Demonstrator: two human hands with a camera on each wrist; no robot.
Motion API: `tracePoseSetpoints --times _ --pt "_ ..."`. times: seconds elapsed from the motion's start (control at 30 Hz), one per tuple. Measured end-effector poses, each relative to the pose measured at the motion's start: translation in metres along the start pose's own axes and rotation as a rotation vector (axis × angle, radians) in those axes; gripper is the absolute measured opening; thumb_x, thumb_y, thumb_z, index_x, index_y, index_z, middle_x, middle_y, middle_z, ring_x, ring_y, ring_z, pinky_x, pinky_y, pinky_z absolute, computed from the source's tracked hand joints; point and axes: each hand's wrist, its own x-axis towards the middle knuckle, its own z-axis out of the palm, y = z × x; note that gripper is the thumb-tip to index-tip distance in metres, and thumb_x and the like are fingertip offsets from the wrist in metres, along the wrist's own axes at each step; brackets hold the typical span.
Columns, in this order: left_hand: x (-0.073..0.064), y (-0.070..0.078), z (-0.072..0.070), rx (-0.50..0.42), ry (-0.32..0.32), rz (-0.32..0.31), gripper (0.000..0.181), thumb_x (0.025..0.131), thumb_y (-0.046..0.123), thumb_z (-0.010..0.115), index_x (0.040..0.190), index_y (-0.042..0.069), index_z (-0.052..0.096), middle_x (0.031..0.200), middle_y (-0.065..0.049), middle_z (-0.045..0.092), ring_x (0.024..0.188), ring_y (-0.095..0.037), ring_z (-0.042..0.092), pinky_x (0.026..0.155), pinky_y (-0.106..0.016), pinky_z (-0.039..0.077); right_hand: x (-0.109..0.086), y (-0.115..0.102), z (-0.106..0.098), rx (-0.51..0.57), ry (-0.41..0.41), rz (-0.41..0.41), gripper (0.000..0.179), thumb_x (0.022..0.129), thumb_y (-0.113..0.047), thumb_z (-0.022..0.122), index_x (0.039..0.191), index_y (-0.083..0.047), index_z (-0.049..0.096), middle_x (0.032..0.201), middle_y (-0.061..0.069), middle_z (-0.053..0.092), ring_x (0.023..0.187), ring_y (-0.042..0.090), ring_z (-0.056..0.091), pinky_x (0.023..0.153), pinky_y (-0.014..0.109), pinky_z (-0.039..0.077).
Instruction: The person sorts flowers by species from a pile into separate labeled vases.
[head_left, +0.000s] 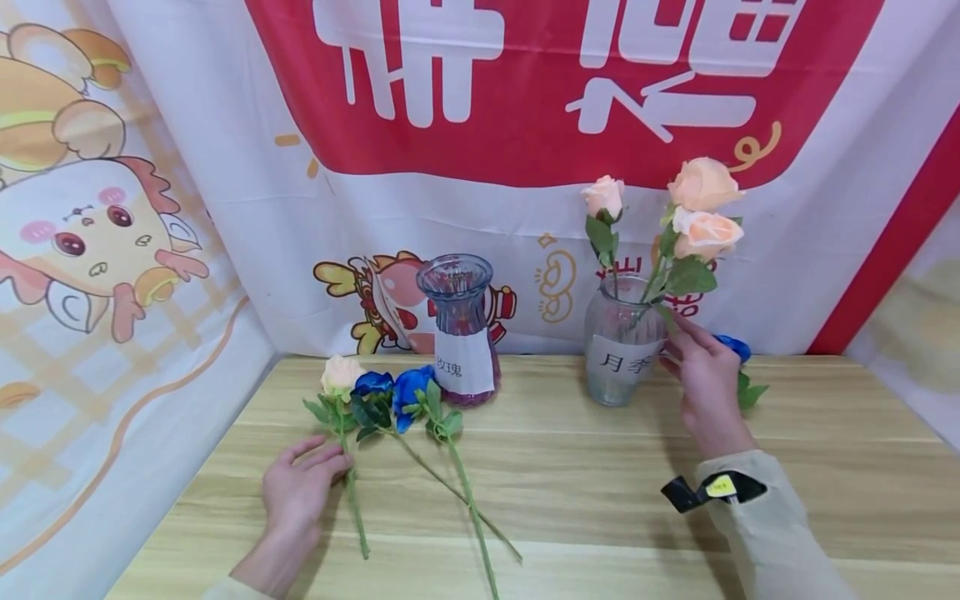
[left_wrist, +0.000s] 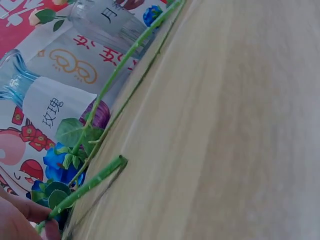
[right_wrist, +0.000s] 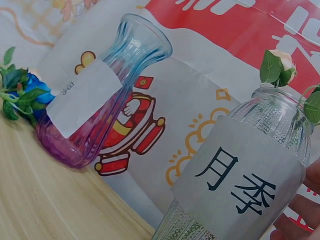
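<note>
The left hand point(head_left: 303, 479) pinches the stem of a pale rose point(head_left: 342, 378), which lies on the table point(head_left: 585, 483). The right hand point(head_left: 708, 379) is beside the clear vase point(head_left: 618, 350) of peach roses point(head_left: 705, 185) — its grip I cannot tell.

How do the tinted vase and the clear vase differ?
The tinted vase is blue above, purple below; the clear vase is colorless. Peach flowers stand in the clear vase, none in the tinted vase. The tinted vase flares at its mouth; the clear vase bulges below its rim. Both stand upright and wear white labels.
</note>
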Motion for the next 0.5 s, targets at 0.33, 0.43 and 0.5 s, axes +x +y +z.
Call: tracePoseSetpoints --times 0.33,0.43,0.5 --pt "-0.004 0.016 0.015 -0.235 -0.119 -0.046 0.062 0.092 0.004 0.08 0.148 -0.004 0.053 0.123 -0.001 0.074 0.091 -0.004 0.077 0.092 -0.022 0.062 0.0 0.0 -0.001 0.003 -0.002 -0.001 0.044 0.11 -0.027 0.057 0.154 -0.027 0.055 0.161 -0.003 0.049 0.12 0.007 0.06 0.101 0.025 0.054" --pt "-0.005 0.023 0.02 -0.289 -0.143 -0.07 0.063 0.094 0.002 0.077 0.151 -0.003 0.05 0.144 -0.013 0.063 0.097 -0.007 0.078 0.096 -0.024 0.061 0.0 0.0 -0.001 0.007 -0.002 0.003 0.043 0.111 -0.024 0.056 0.154 -0.026 0.055 0.164 -0.003 0.046 0.12 0.006 0.06 0.099 0.023 0.055" --pt "-0.007 0.027 0.023 -0.321 -0.15 -0.084 0.064 0.095 0.002 0.076 0.153 -0.002 0.049 0.146 -0.014 0.06 0.099 -0.008 0.078 0.097 -0.024 0.061 0.0 0.0 0.0 0.003 -0.006 0.006 0.043 0.111 -0.025 0.055 0.154 -0.027 0.055 0.165 -0.002 0.045 0.12 0.006 0.059 0.1 0.023 0.055"
